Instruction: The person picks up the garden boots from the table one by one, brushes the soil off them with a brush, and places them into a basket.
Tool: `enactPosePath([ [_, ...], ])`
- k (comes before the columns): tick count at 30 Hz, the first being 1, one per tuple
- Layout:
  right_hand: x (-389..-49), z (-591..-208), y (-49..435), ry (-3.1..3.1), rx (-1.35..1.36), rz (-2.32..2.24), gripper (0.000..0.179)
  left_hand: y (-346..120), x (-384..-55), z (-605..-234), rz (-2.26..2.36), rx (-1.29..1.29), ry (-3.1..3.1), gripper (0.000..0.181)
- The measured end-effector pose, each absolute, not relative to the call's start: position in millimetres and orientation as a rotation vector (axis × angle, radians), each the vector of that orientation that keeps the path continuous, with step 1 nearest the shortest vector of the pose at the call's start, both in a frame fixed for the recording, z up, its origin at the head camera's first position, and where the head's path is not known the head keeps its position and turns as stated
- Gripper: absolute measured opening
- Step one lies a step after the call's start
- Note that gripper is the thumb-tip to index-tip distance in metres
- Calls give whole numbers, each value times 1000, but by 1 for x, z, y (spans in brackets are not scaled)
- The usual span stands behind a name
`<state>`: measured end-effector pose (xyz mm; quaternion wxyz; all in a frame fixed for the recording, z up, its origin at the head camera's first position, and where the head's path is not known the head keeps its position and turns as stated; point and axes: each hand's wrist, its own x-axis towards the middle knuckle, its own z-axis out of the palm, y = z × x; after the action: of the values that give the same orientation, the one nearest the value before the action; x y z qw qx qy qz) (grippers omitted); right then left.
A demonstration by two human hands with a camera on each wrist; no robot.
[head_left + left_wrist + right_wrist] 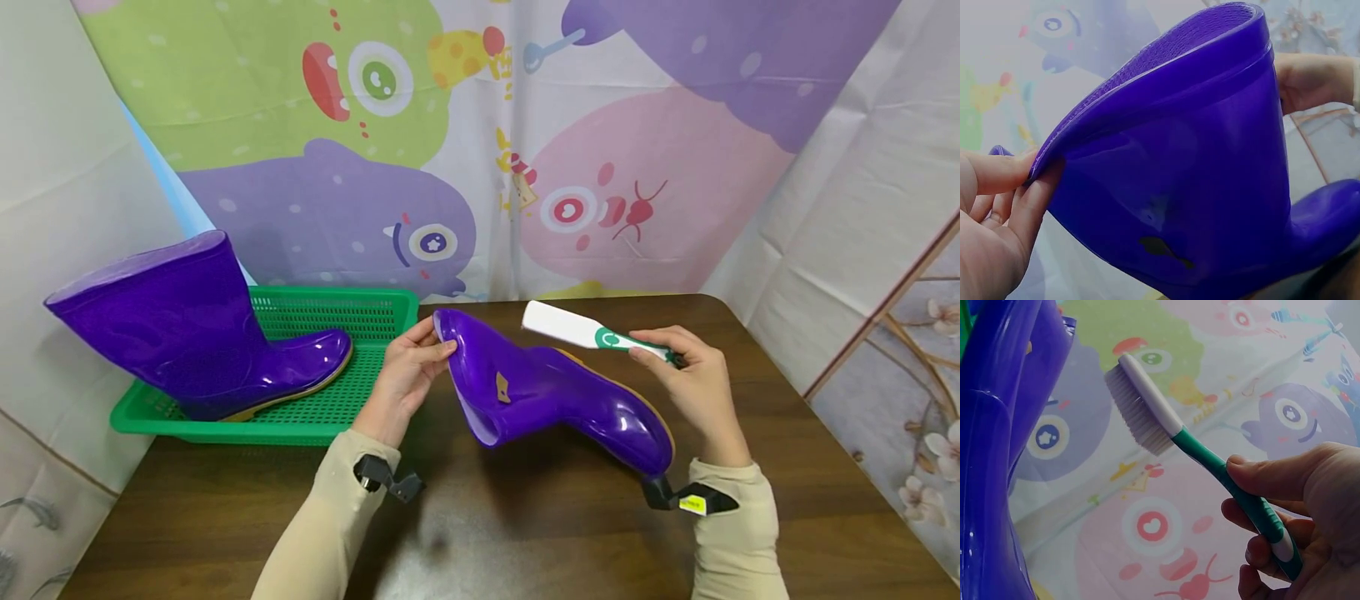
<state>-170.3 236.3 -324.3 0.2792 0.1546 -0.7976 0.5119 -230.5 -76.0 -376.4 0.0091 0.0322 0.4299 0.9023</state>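
Observation:
A purple rain boot is held tilted above the table, its toe pointing right and down. My left hand pinches the rim of its shaft between thumb and fingers. On the shaft is a small tan mark, which looks dark in the left wrist view. My right hand grips the green handle of a white-headed scrub brush. The brush head hangs above the boot, apart from it; its pale bristles show in the right wrist view. Another purple boot stands in a green basket at the left.
The brown wooden table spreads beneath both hands. Behind it hangs a curtain printed with cartoon monsters. Pale fabric walls close in the sides, the right one patterned with flowering branches.

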Motion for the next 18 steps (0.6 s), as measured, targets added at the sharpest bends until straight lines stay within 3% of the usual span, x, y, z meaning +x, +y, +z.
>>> enactPosePath([
  [18, -190, -355, 238, -2151, 560, 1419, 20, -86, -230, -381, 2914, 116, 1325, 56],
])
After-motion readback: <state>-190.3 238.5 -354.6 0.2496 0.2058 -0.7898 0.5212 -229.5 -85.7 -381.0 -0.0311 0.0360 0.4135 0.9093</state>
